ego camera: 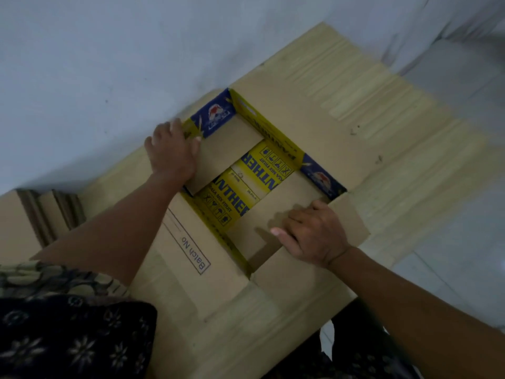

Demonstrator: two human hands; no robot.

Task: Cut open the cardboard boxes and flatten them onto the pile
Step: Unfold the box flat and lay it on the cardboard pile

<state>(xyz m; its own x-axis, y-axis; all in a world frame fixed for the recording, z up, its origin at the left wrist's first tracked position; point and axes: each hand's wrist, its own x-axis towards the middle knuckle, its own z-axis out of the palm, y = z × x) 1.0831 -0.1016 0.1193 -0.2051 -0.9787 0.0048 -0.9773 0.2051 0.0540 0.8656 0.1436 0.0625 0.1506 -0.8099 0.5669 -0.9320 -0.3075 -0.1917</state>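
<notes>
Here a cardboard box (262, 170), printed yellow and blue on its outside, lies opened out flat on top of a pile of flattened cardboard (382, 138), hard against a pale, matte wall (109, 64). The box's plain brown inner faces are turned up around a rectangular opening, through which the yellow printed panels with dark block lettering and small handling symbols show. Two brown flaps fold into that opening, one from each side.

The left hand (173, 154) presses flat on the far-left flap (226, 154), palm down, its fingers (175, 127) spread slightly apart and reaching over the yellow-and-blue edge. The right hand (314, 233) presses on the near-right flap (276, 212), its fingers (284, 231) lightly bent and resting on the board, thumb lying along a fold; neither hand curls round anything.

A broad brown panel (191, 255) near the person carries a printed outline box reading "Batch No". The pile's boards look smooth, light tan, with faint parallel ribbing. At the left, more brown sheets stand on edge (52, 212). A dark patterned garment (73, 329) fills the lower left corner, and a pale floor (459, 242) lies to the right.
</notes>
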